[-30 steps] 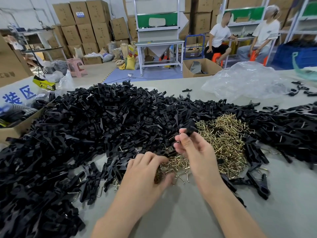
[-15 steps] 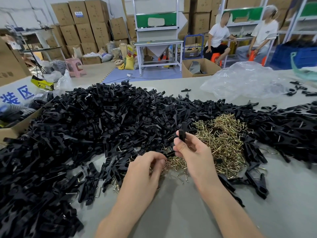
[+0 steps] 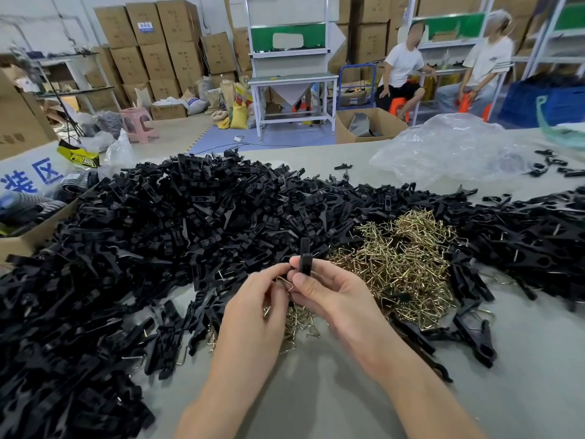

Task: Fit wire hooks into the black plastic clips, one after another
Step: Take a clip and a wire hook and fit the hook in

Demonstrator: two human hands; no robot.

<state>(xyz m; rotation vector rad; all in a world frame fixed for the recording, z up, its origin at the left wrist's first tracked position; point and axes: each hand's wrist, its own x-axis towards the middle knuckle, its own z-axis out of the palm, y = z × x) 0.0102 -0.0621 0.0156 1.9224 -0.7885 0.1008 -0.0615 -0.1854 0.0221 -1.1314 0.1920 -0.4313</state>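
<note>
Centre frame: R hand (image 3: 329, 289) grip curled round one black clip (image 3: 305, 256), held upright by its lower end. L hand (image 3: 256, 299) grip pinches a wire hook (image 3: 286, 282) just beside clip base; contact w/ clip, can't tell. Hook pile (image 3: 408, 258) right of centre, clip heap (image 3: 158, 242) fills left + middle of table (image 3: 316, 400).

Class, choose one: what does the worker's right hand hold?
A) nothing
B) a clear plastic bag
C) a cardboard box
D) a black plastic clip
D: the right hand grips a black clip standing upright above its fingers, while the left hand pinches a wire hook beside it.
</note>
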